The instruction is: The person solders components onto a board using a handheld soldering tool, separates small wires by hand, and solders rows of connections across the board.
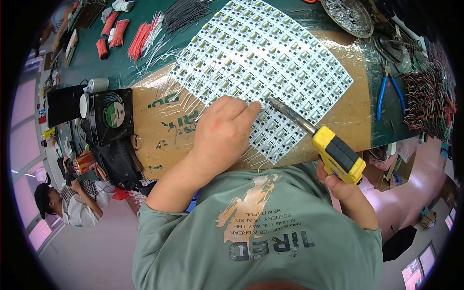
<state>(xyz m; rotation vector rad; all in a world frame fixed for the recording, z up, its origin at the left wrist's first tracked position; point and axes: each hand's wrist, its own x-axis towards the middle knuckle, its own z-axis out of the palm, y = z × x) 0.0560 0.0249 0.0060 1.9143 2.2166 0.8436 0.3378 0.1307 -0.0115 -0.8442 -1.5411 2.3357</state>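
A large white circuit board panel [309, 67] with rows of small components lies on cardboard in front of me. Thin white wires [188, 99] stick out along its left and near edges. My left hand [223, 130] rests over the panel with its fingers pinched together; whatever they hold is hidden. In my right hand [337, 187] is a yellow and black soldering gun [338, 153], gripped by its handle. Its long metal barrel slants up and left, and the tip is at the panel, close beside my left fingertips.
A black fan [115, 116] stands left of the cardboard [159, 140]. Red wire bundles [140, 41] and black wires [186, 14] lie at the back left. Blue-handled pliers [389, 94], a metal dish [348, 17] and wired parts [425, 99] are on the right. Another person [72, 203] sits far left.
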